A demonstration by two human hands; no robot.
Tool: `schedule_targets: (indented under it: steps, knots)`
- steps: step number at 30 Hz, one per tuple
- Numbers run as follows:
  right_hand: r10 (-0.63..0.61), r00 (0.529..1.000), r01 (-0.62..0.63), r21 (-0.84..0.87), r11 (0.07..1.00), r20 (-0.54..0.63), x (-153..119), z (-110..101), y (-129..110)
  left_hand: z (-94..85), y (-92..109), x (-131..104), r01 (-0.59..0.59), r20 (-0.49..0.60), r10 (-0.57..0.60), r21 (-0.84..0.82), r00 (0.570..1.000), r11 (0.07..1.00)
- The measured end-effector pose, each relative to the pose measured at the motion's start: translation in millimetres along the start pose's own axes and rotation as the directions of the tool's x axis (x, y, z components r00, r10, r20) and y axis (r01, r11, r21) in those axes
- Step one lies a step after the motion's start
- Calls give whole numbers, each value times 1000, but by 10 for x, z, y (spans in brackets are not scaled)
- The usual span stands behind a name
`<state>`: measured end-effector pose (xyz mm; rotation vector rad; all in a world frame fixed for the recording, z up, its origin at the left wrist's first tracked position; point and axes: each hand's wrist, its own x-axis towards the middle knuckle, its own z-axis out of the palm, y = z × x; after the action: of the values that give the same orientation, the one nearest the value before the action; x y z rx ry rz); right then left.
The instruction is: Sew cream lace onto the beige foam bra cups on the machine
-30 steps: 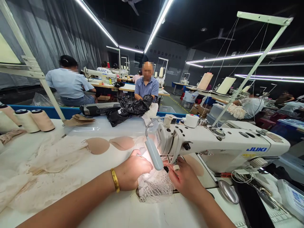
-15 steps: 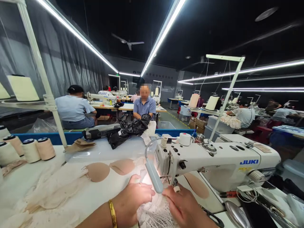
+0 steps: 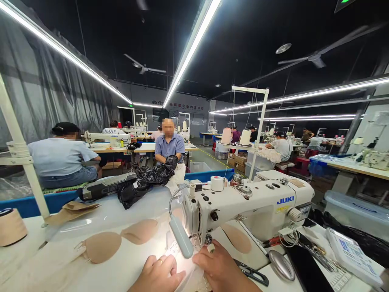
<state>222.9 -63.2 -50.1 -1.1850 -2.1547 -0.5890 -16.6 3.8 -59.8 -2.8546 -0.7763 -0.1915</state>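
A piece of white lace fabric lies under the needle end of a white JUKI sewing machine, brightly lit by a grey gooseneck lamp. My left hand, with a ring on one finger, presses on the lace's left side with curled fingers. On the other side my right hand pinches the lace close to the presser foot; its fingertips are partly hidden. Beige bra cups lie to the left, joined to pale fabric. Another beige cup sits behind the needle area.
Black thread snips, a silver mouse-shaped object and a dark phone lie at right. A black plastic bag and brown paper are at the back. A thread cone stands left. Co-workers sit beyond.
My view has turned right, so the scene sits further left. My left hand has drawn lower and its fingers lie more on top of the lace. Less lace shows between my hands.
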Motion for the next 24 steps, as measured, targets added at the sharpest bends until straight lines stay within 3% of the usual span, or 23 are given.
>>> schedule_targets:
  steps: [4,8,10,14,18,21,24]
  knots:
    - [52,998,-54,125,991,22,40,-178,19,-128,-47,41,-73,47,80,-134,996,988]
    - [81,979,-135,291,947,188,42,-431,64,-388,-32,52,-139,42,168,-385,985,912]
    - [77,948,-191,361,913,309,39,-618,113,-550,18,11,-136,-23,141,-456,990,880]
    - [65,849,-352,469,810,525,82,-873,216,-715,78,-7,-190,-77,173,-399,982,897]
    - [175,852,-470,573,671,494,106,-787,157,-679,52,40,-225,-48,225,-405,973,886]
    - [150,889,-382,518,765,433,71,-607,60,-663,18,67,-247,-78,236,-394,969,885]
    - [140,894,-311,365,878,426,31,-498,24,-689,-6,96,-250,-90,234,-353,968,902]
